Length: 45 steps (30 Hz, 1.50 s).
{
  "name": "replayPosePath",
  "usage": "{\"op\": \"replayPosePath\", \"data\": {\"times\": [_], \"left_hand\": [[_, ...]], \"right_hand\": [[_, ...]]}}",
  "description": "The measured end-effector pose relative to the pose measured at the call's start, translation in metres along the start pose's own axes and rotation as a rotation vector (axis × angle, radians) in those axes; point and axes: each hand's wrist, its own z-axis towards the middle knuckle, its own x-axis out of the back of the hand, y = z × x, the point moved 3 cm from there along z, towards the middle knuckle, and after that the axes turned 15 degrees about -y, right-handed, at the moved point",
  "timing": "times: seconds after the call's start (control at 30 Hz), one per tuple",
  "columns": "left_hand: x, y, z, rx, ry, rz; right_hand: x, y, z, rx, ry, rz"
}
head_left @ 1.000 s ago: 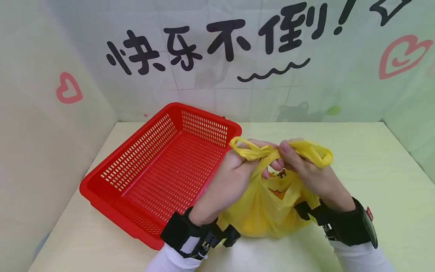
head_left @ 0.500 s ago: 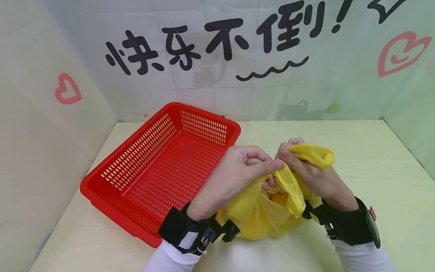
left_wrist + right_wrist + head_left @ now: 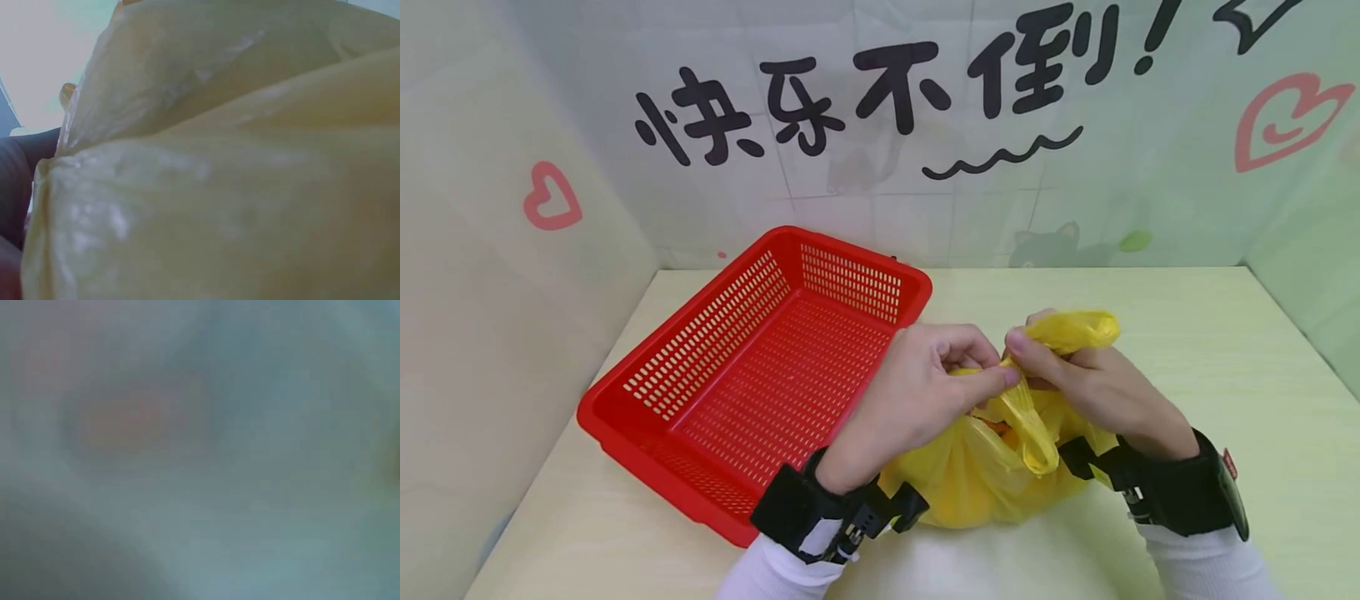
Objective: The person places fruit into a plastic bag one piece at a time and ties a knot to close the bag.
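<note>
A yellow plastic bag (image 3: 966, 479) sits on the table in the head view, gathered at the top, with something orange showing through its opening. My left hand (image 3: 925, 383) pinches one bag handle between thumb and fingers, and that handle's loop hangs down in front. Close beside it, my right hand (image 3: 1097, 387) grips the other handle, whose loop sticks out over the hand. Yellow film of the bag (image 3: 212, 200) fills most of the left wrist view, with dark fingers (image 3: 12, 187) at the left edge. The right wrist view is too blurred to make anything out.
A red plastic basket (image 3: 775, 367) with slotted walls stands left of the bag, with nothing in it, partly behind my left forearm. The pale table (image 3: 1247, 367) ends at a printed back wall, with side walls left and right.
My left hand has shifted its hold; the handle that looped leftward over it a second ago now hangs forward from its pinch. Both hands have since come slightly closer together and lower.
</note>
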Motion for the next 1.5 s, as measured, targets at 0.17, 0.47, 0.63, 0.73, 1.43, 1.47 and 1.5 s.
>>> {"op": "replayPosePath", "data": {"times": [0.17, 0.47, 0.63, 0.73, 1.43, 1.47, 1.5], "left_hand": [[0.002, 0.0, 0.0, 0.004, -0.036, 0.003], [0.0, -0.001, -0.001, 0.021, -0.167, -0.039], [0.001, 0.0, -0.002, 0.05, -0.135, -0.044], [0.003, -0.002, -0.003, 0.083, -0.077, -0.081], [0.007, -0.017, -0.012, 0.129, -0.011, 0.045], [0.005, -0.018, -0.011, 0.122, -0.046, 0.01], [0.003, -0.018, -0.009, 0.114, -0.075, -0.042]], "right_hand": [[0.01, -0.01, 0.003, 0.075, -0.187, -0.19], [0.022, -0.034, 0.022, 0.373, -0.64, -0.395], [0.02, -0.042, 0.022, 0.417, -0.602, -0.536], [0.016, -0.042, 0.02, 0.532, -0.411, -0.699], [-0.027, -0.02, 0.007, 1.135, 0.932, -0.984], [-0.028, -0.02, 0.007, 1.14, 0.952, -0.973], [-0.029, -0.021, 0.007, 1.143, 0.965, -0.963]]}}
